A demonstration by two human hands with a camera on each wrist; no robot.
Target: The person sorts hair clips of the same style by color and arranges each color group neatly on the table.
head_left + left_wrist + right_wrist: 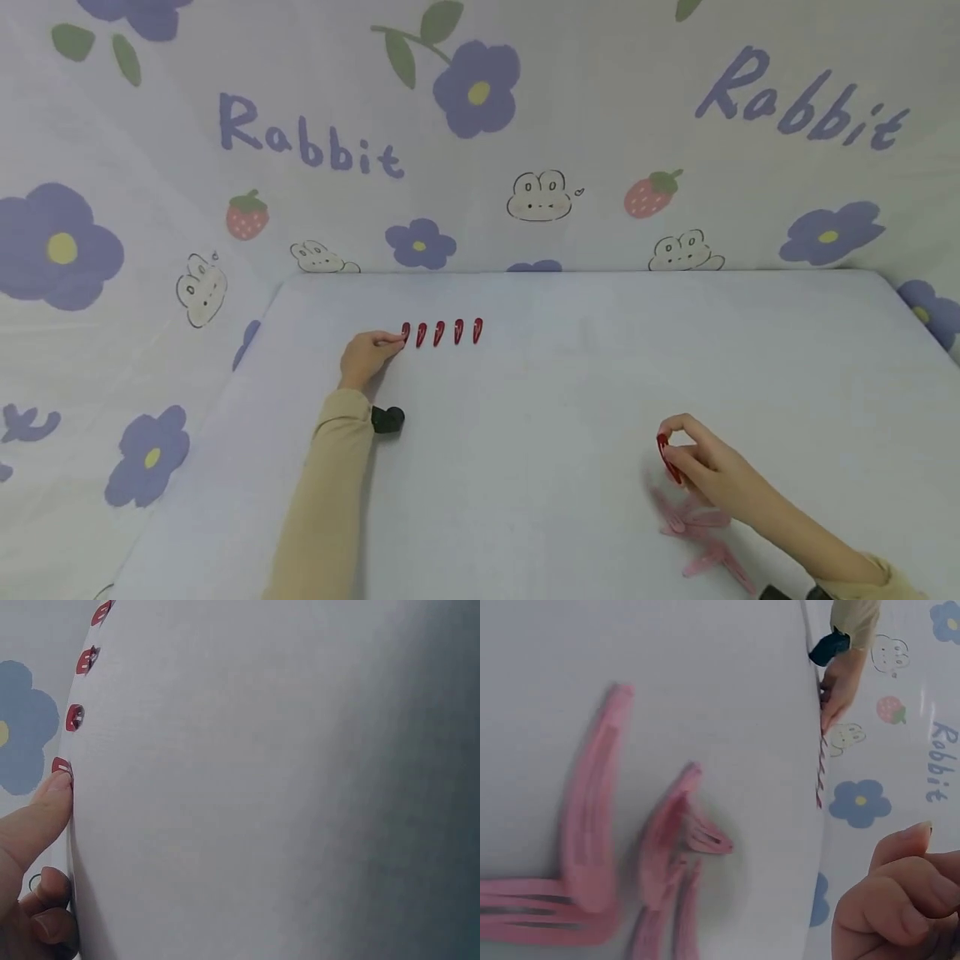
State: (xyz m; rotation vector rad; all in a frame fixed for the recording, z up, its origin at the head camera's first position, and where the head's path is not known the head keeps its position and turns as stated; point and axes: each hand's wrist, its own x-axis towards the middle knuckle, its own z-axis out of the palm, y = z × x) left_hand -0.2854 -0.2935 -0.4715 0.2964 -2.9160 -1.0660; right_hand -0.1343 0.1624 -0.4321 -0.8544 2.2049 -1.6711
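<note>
In the head view, several red snap hair clips (458,332) stand side by side in a row on the far left of the white table. My left hand (366,358) pinches the leftmost red hair clip (406,332) at its lower end. The left wrist view shows a fingertip against that red hair clip (61,765). To the right, my right hand (708,467) holds another red hair clip (667,458) between thumb and index finger, above the table. Below this hand lie several pink snap hair clips (701,521), partly hidden by it; some overlap in the right wrist view.
The white tabletop (525,433) reaches to a cloth backdrop (585,100) printed with flowers, rabbits and strawberries. A dark wrist camera (387,419) sticks out from the left sleeve (322,492), close over the table.
</note>
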